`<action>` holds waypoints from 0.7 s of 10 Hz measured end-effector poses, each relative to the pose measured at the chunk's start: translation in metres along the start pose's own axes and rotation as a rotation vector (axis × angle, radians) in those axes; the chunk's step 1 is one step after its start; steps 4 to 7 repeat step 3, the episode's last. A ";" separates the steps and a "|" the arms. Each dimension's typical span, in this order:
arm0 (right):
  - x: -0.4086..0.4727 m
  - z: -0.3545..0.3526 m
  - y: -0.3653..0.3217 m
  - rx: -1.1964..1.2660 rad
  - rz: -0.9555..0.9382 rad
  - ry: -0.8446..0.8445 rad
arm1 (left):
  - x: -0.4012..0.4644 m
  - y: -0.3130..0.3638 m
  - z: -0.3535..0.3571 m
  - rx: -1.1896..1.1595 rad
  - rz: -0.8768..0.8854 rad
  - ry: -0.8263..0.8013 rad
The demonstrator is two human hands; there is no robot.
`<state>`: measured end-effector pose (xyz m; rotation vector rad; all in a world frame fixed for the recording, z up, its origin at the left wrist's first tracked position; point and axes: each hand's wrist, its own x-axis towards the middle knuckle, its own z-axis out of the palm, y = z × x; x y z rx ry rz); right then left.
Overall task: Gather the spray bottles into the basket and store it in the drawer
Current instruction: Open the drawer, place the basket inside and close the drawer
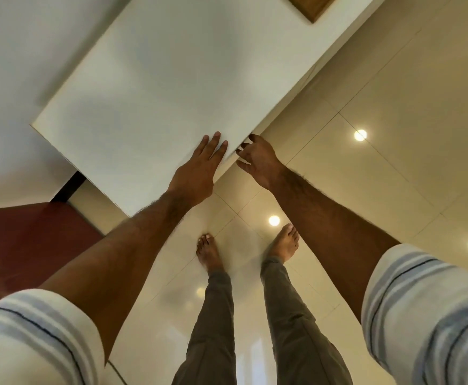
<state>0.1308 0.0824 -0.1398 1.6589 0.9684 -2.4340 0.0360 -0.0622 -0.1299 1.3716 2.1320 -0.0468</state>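
I look straight down at a white cabinet top (155, 87). My left hand (199, 168) lies flat on its near edge, fingers together and stretched out. My right hand (258, 159) is at the cabinet's front edge just right of it, fingers curled around or under the lip of the front face (305, 70). Whether it grips a drawer front I cannot tell. No spray bottles and no basket are in view.
Glossy cream floor tiles (380, 176) with ceiling-light reflections fill the right side. My bare feet (208, 251) stand close to the cabinet. A dark red surface (27, 240) sits at the left, below the cabinet's corner. A wooden frame (310, 4) shows at the top.
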 end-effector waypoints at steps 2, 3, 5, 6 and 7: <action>-0.039 0.011 0.002 -0.762 -0.159 0.015 | -0.027 0.009 -0.023 -0.003 -0.109 -0.082; -0.070 0.013 -0.019 -1.376 -0.368 -0.035 | -0.056 0.019 -0.048 0.091 -0.201 0.038; -0.070 0.013 -0.019 -1.376 -0.368 -0.035 | -0.056 0.019 -0.048 0.091 -0.201 0.038; -0.070 0.013 -0.019 -1.376 -0.368 -0.035 | -0.056 0.019 -0.048 0.091 -0.201 0.038; -0.070 0.013 -0.019 -1.376 -0.368 -0.035 | -0.056 0.019 -0.048 0.091 -0.201 0.038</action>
